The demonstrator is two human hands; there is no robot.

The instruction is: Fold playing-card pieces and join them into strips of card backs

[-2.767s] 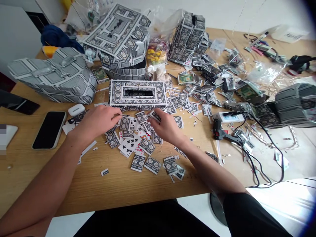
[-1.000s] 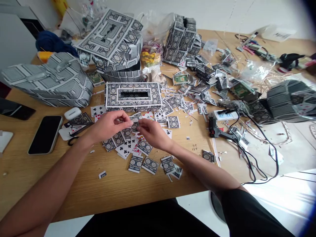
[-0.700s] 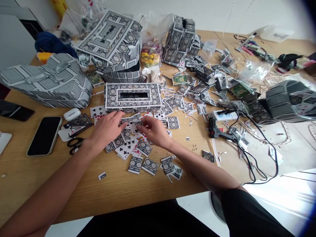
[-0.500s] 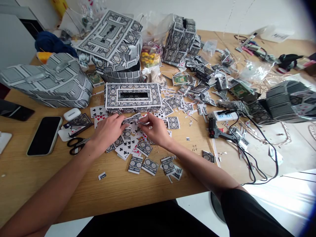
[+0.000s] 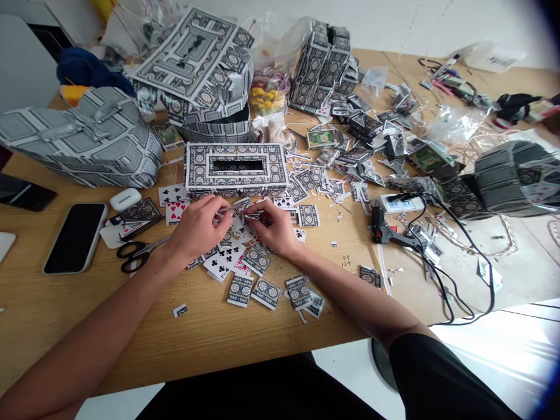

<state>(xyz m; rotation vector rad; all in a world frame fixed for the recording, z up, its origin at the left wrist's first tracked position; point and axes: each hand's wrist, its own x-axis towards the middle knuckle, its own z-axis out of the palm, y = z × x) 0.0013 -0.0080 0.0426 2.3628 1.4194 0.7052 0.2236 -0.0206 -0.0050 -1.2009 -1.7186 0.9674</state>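
Note:
My left hand [image 5: 199,226] is closed, thumb and fingers pinching a folded playing card whose pale edge shows at the fingertips. Close beside it, my right hand [image 5: 276,228] pinches another folded playing card [image 5: 252,216], seen mostly edge-on. The fingers hide much of both pieces. Just behind the hands lies a box covered in patterned cards [image 5: 236,185] with a long slot in its top. Under and in front of the hands are loose playing cards [image 5: 224,261] and several folded card pieces [image 5: 266,293], patterned side up.
Black scissors [image 5: 139,254] and a phone [image 5: 76,238] lie at left. A glue gun [image 5: 389,232] with black cables is at right, by a power strip [image 5: 400,203]. Card-built bags [image 5: 83,140] and a heap of card pieces [image 5: 365,128] fill the back.
My left fingers have curled in and the card strip between my hands has turned, showing less of its patterned face. The right hand's folded piece has tilted. The view has shifted slightly.

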